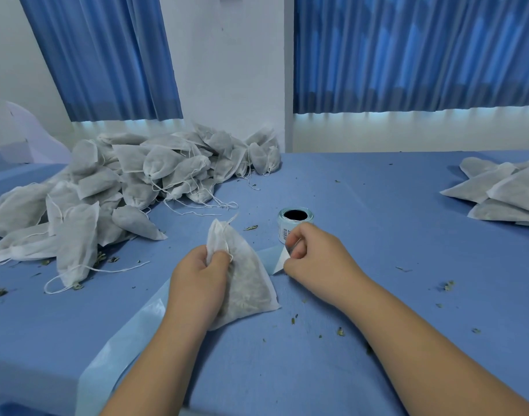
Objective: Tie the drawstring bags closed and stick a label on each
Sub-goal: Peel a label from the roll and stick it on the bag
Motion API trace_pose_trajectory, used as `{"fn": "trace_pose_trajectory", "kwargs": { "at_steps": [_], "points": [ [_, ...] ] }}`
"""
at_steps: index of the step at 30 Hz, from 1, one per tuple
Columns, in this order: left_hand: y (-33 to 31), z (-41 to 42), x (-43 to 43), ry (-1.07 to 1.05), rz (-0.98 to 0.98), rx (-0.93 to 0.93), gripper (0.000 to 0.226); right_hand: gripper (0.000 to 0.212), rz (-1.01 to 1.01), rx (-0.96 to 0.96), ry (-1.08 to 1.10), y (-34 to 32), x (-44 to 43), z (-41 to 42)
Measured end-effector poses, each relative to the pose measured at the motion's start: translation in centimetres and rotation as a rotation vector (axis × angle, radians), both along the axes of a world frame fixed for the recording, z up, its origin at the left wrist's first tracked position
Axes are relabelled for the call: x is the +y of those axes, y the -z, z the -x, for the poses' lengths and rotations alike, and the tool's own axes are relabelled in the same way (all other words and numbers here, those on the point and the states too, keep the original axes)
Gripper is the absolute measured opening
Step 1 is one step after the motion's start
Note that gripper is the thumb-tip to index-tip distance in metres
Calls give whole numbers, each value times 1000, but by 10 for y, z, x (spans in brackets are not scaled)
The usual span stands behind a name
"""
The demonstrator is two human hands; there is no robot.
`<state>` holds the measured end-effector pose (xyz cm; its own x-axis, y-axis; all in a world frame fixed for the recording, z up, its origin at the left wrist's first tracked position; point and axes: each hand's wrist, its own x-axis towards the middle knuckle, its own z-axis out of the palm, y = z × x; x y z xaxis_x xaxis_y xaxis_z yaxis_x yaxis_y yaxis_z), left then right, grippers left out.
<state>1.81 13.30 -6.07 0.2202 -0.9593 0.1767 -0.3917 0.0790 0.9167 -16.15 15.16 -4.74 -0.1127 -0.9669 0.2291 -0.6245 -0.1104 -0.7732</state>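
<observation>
Centrally, left hand (197,277) gripping translucent white herb-filled bag (248,283), right hand (314,259) pinching white label (279,261)

Big bag pile (122,187) blocks the table (362,205) far left; smaller bag stack (503,190) sits at the far right edge. Label roll (296,222) stands mid-table, just beyond the right hand (314,256). Bare cloth between roll and right stack, also near right; only leaf crumbs (449,285) there.
</observation>
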Motion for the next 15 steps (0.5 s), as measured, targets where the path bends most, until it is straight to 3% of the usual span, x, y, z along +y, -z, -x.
{"fn": "trace_pose_trajectory", "kwargs": {
  "at_steps": [15],
  "points": [
    [1, 0, -1, -18, 15, 4, 31, 20, -98, -2, -17, -9, 7, 17]
  ]
}}
